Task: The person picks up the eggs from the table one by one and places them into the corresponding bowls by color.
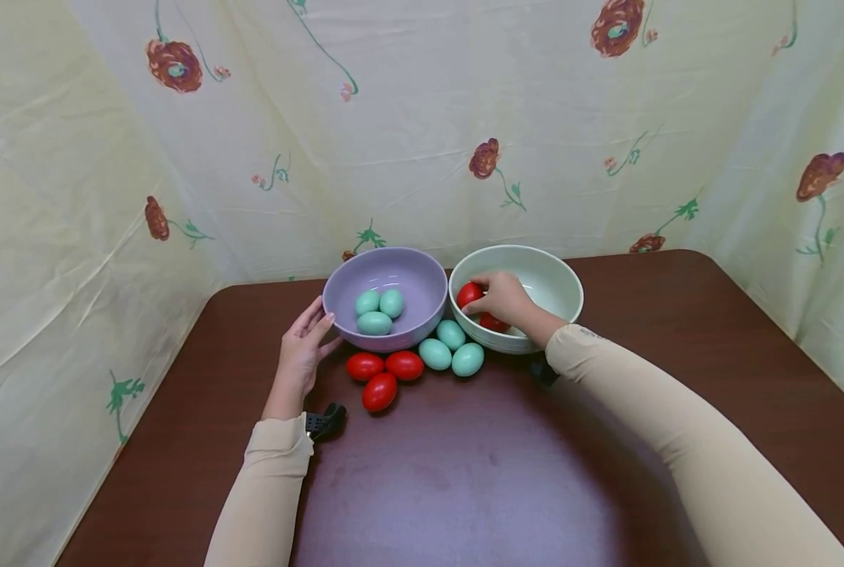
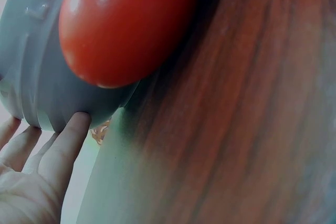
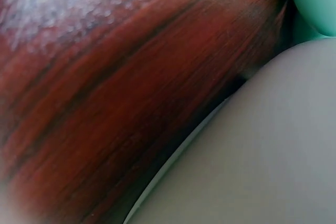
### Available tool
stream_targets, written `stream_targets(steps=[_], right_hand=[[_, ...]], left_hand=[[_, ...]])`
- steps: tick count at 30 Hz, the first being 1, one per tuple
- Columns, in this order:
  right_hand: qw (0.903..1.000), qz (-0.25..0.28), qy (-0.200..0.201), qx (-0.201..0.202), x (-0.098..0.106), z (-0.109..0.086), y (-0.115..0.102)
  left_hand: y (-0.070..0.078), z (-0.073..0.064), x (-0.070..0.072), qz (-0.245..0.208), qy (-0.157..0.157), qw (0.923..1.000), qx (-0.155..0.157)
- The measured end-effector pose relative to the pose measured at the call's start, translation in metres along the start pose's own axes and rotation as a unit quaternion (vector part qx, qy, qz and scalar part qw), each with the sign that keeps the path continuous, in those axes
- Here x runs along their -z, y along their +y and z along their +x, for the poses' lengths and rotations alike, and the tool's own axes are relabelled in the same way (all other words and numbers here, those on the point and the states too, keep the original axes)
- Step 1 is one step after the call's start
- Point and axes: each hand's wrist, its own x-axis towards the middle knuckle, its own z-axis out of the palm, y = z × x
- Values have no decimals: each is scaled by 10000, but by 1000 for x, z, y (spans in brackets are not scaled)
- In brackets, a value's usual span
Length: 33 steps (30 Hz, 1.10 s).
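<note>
In the head view my right hand (image 1: 508, 299) reaches over the near rim of a white bowl (image 1: 557, 287). Its thumb and fingers pinch a red egg (image 1: 470, 294) inside, and another red egg (image 1: 493, 322) lies partly hidden under the hand. At the left, my left hand (image 1: 301, 354) rests its nearly straight fingers against the outer wall of a purple bowl (image 1: 422, 295), thumb by the rim. That bowl holds three mint-green eggs (image 1: 375, 323). The left wrist view shows these fingertips (image 2: 80, 120) on the bowl's side, below a large red egg (image 2: 128, 24).
In front of the purple bowl lie three red eggs (image 1: 379, 392). Three mint-green eggs (image 1: 468, 360) sit together by the gap between the bowls, which stand side by side near the far edge of the brown table (image 1: 464, 472). A flowered cloth (image 1: 408, 118) hangs behind.
</note>
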Motion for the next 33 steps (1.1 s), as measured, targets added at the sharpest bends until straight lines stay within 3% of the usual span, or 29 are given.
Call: stream_targets(steps=[7, 12, 15, 19, 25, 33], right_hand=[[9987, 498, -30, -51, 2, -3, -6], [9960, 816, 298, 200, 7, -9, -8], [9907, 1253, 425, 331, 10, -18, -10], [9815, 1869, 246, 334, 10, -35, -15], [9813, 1842, 287, 479, 11, -61, -30], [9589, 2557, 133, 1226, -2, -84, -53]], left_hand=[[2, 4, 1, -30, -36, 9999, -92], [-1, 5, 0, -119, -23, 9999, -107], [-3, 4, -1, -141, 1, 9999, -76], [-5, 2, 0, -134, 6, 9999, -47], [-5, 3, 1, -129, -10, 9998, -161], [-2, 2, -1, -172, -16, 9998, -134]])
